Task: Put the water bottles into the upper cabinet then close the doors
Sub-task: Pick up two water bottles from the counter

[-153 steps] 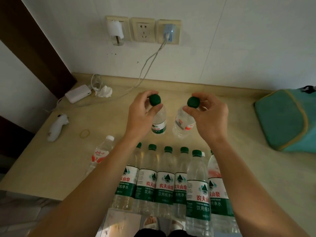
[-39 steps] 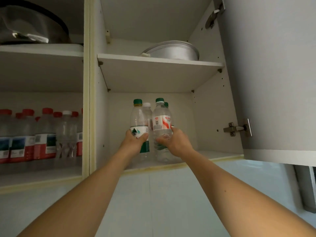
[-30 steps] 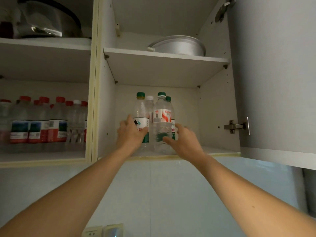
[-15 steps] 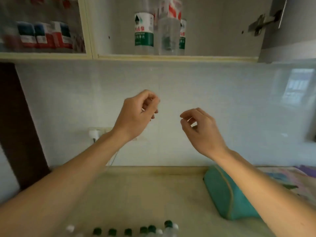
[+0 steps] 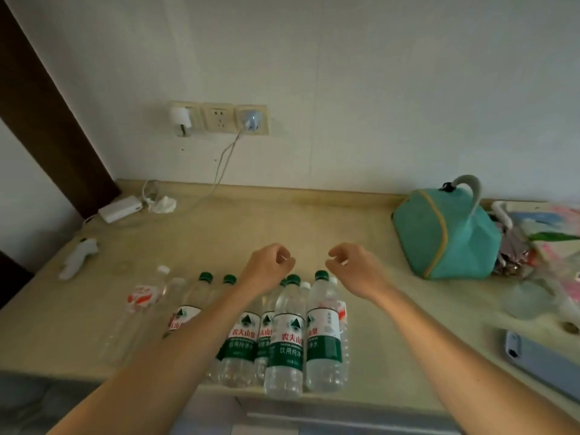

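Green-capped water bottles (image 5: 284, 337) stood bunched at the counter's (image 5: 392, 324) front edge, while the left hand (image 5: 266, 270) and right hand (image 5: 357, 268) hovered just above them, each grip loosely curled, holding nothing.

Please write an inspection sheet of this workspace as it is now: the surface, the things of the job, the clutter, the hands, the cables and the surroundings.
Surface: beige countertop, against a white wall.
Job's things: group of green-capped water bottles upright at the front edge; one white-capped bottle left of the group. The cabinet is out of view.
Clutter: teal bag at right, white adapter and crumpled tissue at back left, small white object at left, mixed items at far right.
Hands: left hand and right hand hover above the bottles, fingers loosely curled, holding nothing.
Cables: one cable hangs from the wall sockets to the counter.
Surroundings: dark door frame at left.
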### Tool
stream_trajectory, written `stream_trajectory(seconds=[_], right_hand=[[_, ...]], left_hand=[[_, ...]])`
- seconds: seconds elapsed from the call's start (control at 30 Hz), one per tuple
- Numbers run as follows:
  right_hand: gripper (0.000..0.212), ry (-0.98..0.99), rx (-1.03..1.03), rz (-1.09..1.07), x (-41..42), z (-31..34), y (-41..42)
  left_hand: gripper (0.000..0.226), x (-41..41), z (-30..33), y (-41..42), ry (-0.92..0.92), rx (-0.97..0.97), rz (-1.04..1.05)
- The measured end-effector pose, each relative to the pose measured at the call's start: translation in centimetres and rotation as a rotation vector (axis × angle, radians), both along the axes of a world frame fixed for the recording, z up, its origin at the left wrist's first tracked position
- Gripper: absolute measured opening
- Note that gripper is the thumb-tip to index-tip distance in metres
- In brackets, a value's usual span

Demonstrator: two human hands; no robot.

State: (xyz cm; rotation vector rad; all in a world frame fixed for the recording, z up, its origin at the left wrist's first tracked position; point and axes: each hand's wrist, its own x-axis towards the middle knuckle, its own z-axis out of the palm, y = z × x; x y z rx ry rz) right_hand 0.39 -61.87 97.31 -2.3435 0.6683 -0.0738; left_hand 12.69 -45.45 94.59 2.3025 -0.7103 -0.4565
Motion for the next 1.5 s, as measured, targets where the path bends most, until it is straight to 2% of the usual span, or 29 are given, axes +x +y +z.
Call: stream_trajectory(seconds=[0.17, 0.3, 0.43, 0.6, 0.73, 0.8, 0.93, 1.07, 1.17, 1.23, 1.5], right_hand=[[0.051, 0.114, 0.251, -0.15, 0.3, -4.3, 1.0], [0.056, 0.136, 0.394, -0.283, 1.2, -5.6, 1.6], [0.047, 0.117, 0.449, -0.342, 2.4, -6.8, 1.8], [0.019, 0.062, 0.561, -0.449, 3.4, -7.5, 1.6], [0.021, 0.051, 0.627, -0.427, 3.4, -6.2, 1.2], [0.022, 0.01, 0.603, -0.423, 3.6, -4.8, 1.2], [0.015, -0.175, 0.429, -0.456, 3.7, -1.3, 1.0], [0.038, -0.356, 0.263, -0.448, 4.2, 2.4, 0.9], [0.039, -0.438, 0.151, -0.407, 5.0, 3.4, 1.8], [0.037, -0.464, 0.116, -0.376, 5.7, 3.2, 2.2], [0.032, -0.478, 0.116, -0.305, 8.3, -0.7, 1.1]], left_hand=[[0.047, -0.4, -3.7, -0.6, 0.238, 0.077, 0.087], [0.038, -0.2, -4.8, -1.1, 0.32, 0.061, 0.163], [0.041, 0.5, -5.0, -1.6, 0.373, 0.065, 0.155], [0.03, 1.3, -5.1, -0.7, 0.466, -0.048, 0.103], [0.024, 3.2, -3.7, 0.5, 0.691, -0.272, 0.105], [0.023, 4.2, -2.6, 0.6, 0.719, -0.338, 0.071], [0.02, 6.3, 0.1, 0.1, 0.628, -0.461, -0.001], [0.02, 8.7, 3.2, -0.6, 0.345, -0.577, -0.015], [0.022, 9.7, 4.0, -1.0, 0.115, -0.612, -0.029], [0.027, 10.1, 4.0, -1.3, 0.024, -0.601, -0.055], [0.036, 10.6, 1.6, -0.4, 0.009, -0.547, -0.042]])
